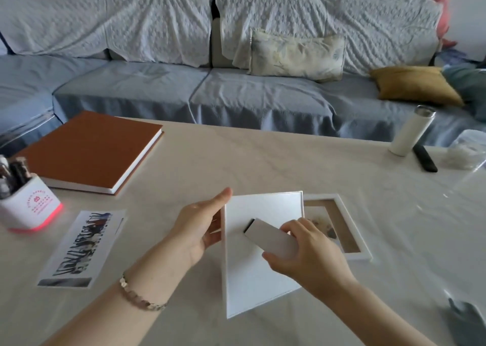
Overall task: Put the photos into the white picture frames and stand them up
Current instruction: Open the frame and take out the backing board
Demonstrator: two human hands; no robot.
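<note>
I hold a white picture frame point(252, 272) with its plain back toward me, raised off the table point(236, 156) and tilted. My left hand point(200, 224) grips its left edge. My right hand point(302, 251) pinches the frame's hinged white stand leg point(271, 236), which is swung out from the back. A second white frame point(349, 240) lies flat just right of the held one, with a beige mat and a picture in it. A loose photo point(81, 248) lies flat on the table to the left.
A brown-covered book point(86, 148) lies at the back left, a white pen holder point(31, 206) with a red glowing base at the left edge. At the far right stand a white bottle point(410, 132), a black remote point(424, 157) and a clear container point(468, 148). A sofa runs behind.
</note>
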